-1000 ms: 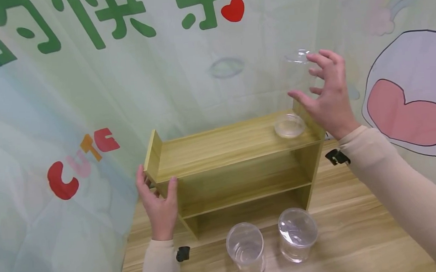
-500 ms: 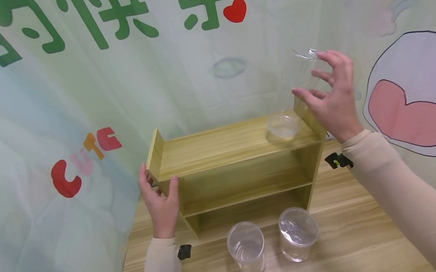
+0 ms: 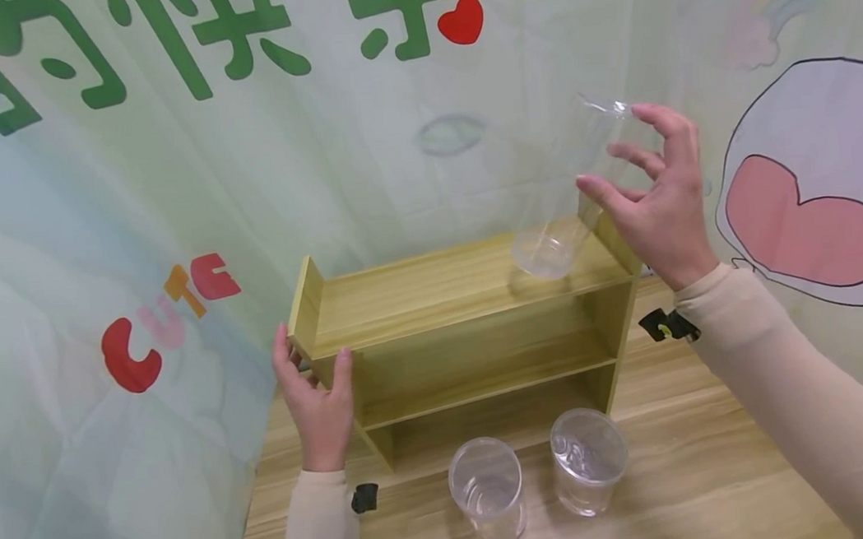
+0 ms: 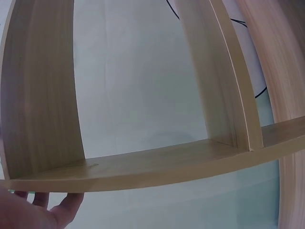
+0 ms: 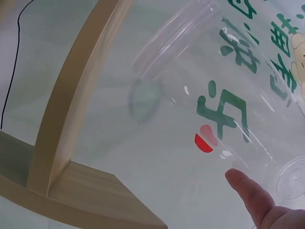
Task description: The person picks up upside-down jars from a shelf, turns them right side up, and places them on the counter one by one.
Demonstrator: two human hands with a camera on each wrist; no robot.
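My right hand (image 3: 657,190) holds a clear plastic jar (image 3: 549,250) by its side, thumb and fingers spread around it. The jar leans, its lower end over the right part of the top of the small wooden shelf (image 3: 418,295). In the right wrist view, the jar's ribbed end (image 5: 176,40) points to the upper left and its round, flat end lies at the right edge. My left hand (image 3: 321,408) grips the shelf's left side panel, thumb at the front edge. In the left wrist view its fingers (image 4: 69,207) show behind the panel.
Two more clear jars, a left one (image 3: 485,489) and a right one (image 3: 590,462), stand on the wood-grain table (image 3: 717,450) before the shelf. A printed curtain (image 3: 367,183) hangs close behind. Raised panels (image 3: 303,306) bound the shelf top at both ends.
The jar has gone from nearly upright to a lean, its lower end swinging left over the shelf top. My right hand has shifted slightly right; my left hand keeps its place.
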